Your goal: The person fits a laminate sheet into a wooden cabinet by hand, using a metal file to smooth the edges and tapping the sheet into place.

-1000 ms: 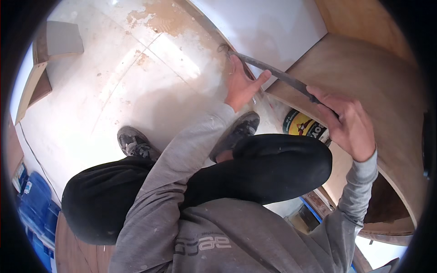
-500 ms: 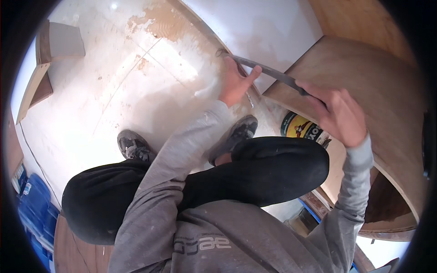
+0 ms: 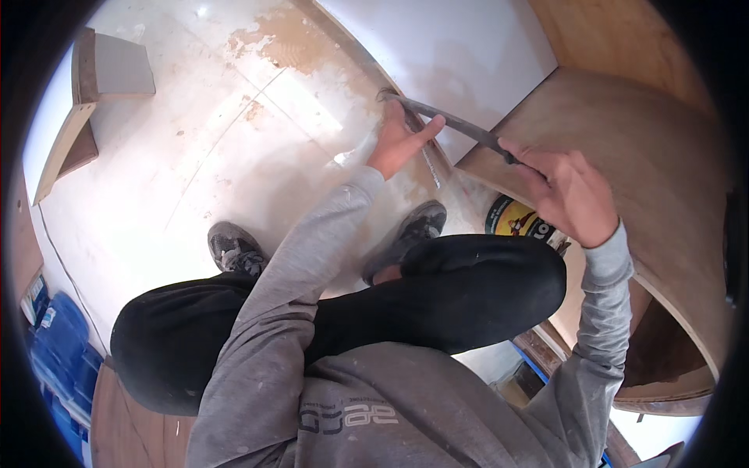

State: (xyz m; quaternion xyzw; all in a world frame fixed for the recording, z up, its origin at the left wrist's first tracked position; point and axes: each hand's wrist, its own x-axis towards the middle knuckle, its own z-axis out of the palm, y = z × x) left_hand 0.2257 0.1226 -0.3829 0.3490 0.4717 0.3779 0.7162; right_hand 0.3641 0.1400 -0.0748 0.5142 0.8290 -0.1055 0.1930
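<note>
Person squatting on a stained white floor, working at the corner where a white panel meets a brown plywood board, upper right of the frame. A long dark metal bar – a file or rasp, cannot tell which – runs diagonally across upper centre. The right hand is closed around its handle end; the left hand steadies the far end, fingers wrapped, thumb along the bar.

Risks, as judged: the bar bears on the plywood's edge, so a slip off that corner could drive the tip into the white panel and mark it, or carry the left thumb into the edge. The squat puts one knee just below the right forearm, which may limit the return stroke. A yellow-and-black can sits just beneath the right hand, where a dropped elbow might knock it.

Room: open floor lies left of centre; a plywood offcut stands well apart at upper left, blue crates at lower left.
</note>
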